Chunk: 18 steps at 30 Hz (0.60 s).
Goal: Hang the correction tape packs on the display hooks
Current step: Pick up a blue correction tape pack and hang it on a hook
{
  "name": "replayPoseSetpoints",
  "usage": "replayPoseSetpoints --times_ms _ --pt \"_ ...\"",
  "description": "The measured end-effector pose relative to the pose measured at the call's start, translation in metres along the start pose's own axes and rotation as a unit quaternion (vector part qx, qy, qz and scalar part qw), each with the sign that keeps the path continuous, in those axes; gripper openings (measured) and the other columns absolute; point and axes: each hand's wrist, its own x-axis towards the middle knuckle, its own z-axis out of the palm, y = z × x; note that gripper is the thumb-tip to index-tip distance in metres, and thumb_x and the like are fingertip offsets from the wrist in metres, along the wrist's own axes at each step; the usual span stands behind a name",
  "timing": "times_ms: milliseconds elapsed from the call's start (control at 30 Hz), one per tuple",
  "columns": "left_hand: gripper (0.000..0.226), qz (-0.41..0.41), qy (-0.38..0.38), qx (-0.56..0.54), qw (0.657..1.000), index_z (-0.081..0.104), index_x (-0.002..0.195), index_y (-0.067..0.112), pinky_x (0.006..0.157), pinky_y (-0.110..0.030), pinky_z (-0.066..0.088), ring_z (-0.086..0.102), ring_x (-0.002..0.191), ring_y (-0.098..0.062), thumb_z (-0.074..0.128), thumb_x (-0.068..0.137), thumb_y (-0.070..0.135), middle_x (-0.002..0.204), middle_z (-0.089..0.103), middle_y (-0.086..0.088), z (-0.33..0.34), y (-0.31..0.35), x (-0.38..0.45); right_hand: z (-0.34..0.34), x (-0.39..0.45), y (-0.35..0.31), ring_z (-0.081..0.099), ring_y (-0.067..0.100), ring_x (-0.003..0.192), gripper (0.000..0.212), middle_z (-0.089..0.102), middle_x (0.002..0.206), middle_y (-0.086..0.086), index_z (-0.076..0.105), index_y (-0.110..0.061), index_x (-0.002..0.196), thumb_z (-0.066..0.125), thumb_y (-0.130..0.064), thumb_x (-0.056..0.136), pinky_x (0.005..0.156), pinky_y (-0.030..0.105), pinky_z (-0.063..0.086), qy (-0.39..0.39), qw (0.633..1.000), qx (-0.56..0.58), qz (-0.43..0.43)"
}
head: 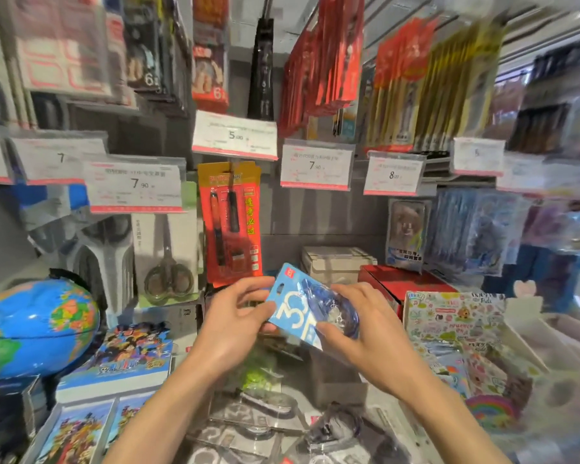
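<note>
While both hands grip, correction tape pack tilts (blue card).

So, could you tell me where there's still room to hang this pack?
The grey back panel is bare between the red pen pack and the puppy-picture pack, below the 7.90 price tag. Everywhere else, hanging packs crowd the wall.

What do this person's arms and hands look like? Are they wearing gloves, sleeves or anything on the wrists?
Both arms are bare as far as the picture shows: no sleeves are in view. The left hand and the right hand wear no gloves, and no ring, watch or bracelet can be seen on the fingers or wrists. The picture is somewhat blurred, so very small items could be missed.
</note>
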Motion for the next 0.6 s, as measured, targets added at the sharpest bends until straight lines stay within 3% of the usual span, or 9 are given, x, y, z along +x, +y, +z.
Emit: replayPoseSetpoints --times_ms 200,300,433,500,600 --pt "0.032 0.056 -0.004 0.021 0.998 0.069 0.113 0.015 0.065 -0.024 0.061 0.074 0.080 -0.008 0.061 0.092 -0.007 0.102 0.077 -0.008 0.049 0.035 0.015 -0.046 0.014 0.041 0.046 0.003 0.110 0.051 0.046 0.112 -0.018 0.053 -0.033 0.122 0.064 -0.058 0.078 0.091 0.010 0.033 0.024 0.999 0.032 -0.019" --pt "0.031 0.083 -0.006 0.038 0.996 0.070 0.112 0.013 0.063 -0.023 0.059 0.071 0.078 -0.006 0.061 0.091 -0.008 0.100 0.077 -0.010 0.090 0.048 0.022 -0.077 0.016 0.076 0.049 0.002 0.111 0.048 0.048 0.116 -0.019 0.048 -0.035 0.117 0.071 -0.054 0.079 0.092 0.018 0.039 0.040 0.998 0.037 -0.034" --pt "0.033 0.103 -0.013 0.062 0.993 0.071 0.107 0.018 0.061 -0.019 0.055 0.069 0.075 -0.005 0.061 0.091 -0.008 0.093 0.077 -0.002 0.156 0.062 0.034 -0.118 0.015 0.133 0.056 0.003 0.109 0.052 0.056 0.120 -0.023 0.041 -0.040 0.115 0.072 -0.059 0.078 0.091 0.029 0.047 0.005 0.999 0.047 0.005" --pt "0.031 0.104 -0.021 0.070 0.992 0.070 0.109 0.016 0.062 -0.017 0.053 0.068 0.073 -0.003 0.060 0.091 -0.008 0.088 0.076 0.002 0.188 0.068 0.040 -0.134 0.015 0.163 0.057 0.000 0.104 0.053 0.056 0.117 -0.027 0.041 -0.042 0.112 0.072 -0.062 0.074 0.083 0.024 0.047 0.002 0.997 0.073 0.013" --pt "0.031 0.120 -0.034 0.100 0.987 0.070 0.113 0.017 0.068 -0.022 0.057 0.069 0.081 -0.008 0.063 0.092 -0.004 0.101 0.077 -0.006 0.223 0.074 0.050 -0.153 0.014 0.198 0.053 -0.017 0.101 0.052 0.055 0.109 -0.033 0.040 -0.046 0.105 0.078 -0.057 0.072 0.073 0.008 0.042 -0.004 0.990 0.139 0.027"
